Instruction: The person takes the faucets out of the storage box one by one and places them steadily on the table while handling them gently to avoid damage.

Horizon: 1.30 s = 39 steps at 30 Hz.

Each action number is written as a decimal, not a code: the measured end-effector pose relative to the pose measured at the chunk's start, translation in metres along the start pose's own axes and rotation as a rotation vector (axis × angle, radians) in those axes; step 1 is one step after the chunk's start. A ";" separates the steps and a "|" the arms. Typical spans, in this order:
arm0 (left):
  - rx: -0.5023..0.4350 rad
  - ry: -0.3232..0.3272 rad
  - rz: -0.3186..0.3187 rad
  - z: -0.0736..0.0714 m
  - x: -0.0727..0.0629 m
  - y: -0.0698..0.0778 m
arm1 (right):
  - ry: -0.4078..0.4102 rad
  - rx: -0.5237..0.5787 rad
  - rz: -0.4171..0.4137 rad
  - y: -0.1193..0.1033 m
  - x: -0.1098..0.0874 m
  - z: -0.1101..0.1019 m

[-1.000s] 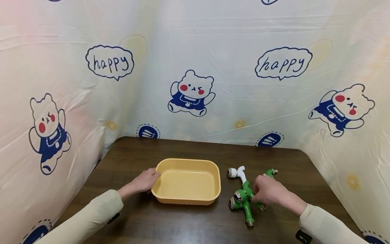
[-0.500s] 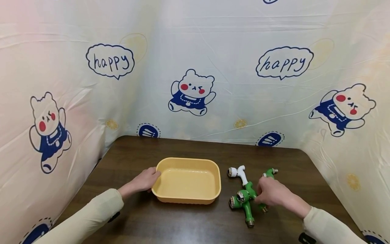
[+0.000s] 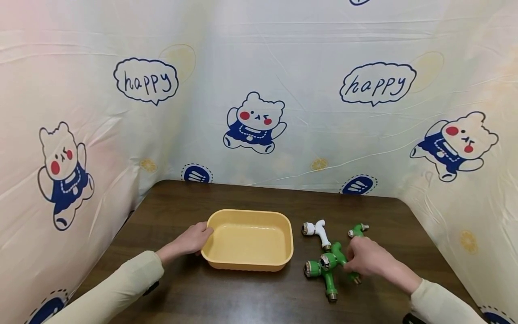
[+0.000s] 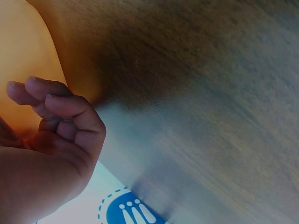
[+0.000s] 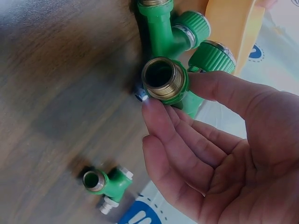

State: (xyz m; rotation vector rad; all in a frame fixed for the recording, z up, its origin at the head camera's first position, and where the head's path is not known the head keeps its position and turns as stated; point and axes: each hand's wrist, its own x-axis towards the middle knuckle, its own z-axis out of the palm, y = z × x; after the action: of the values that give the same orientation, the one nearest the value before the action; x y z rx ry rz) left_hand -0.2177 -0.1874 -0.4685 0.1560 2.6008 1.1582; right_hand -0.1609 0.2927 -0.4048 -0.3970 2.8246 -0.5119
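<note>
My left hand (image 3: 195,238) grips the left rim of a yellow plastic basin (image 3: 247,243), fingers curled at its wall in the left wrist view. On the right, my right hand (image 3: 366,256) pinches a green faucet (image 3: 338,254) near its brass threaded end (image 5: 163,83), between thumb and fingers. Another green faucet (image 3: 330,284) lies just below the held one and partly overlaps it in view. A white faucet (image 3: 319,233) lies behind them. Beyond my right hand sits a smaller green faucet (image 5: 112,183), its near part hidden in the head view.
The brown wooden table (image 3: 259,297) carries everything. A pale printed cloth (image 3: 259,67) hangs around its back and both sides.
My right hand has moved slightly right with the green faucet, uncovering the white faucet's lower end and more of the small green faucet. The left hand and basin stay put.
</note>
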 end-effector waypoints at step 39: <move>0.006 -0.016 -0.024 -0.001 -0.002 0.002 | -0.023 0.107 0.153 0.032 -0.027 -0.006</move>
State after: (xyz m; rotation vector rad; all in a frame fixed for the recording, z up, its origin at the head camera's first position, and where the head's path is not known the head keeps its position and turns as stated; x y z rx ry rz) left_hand -0.2163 -0.1870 -0.4656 0.1342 2.5848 1.1364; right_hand -0.1444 0.3317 -0.4056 -0.1635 2.7615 -0.6180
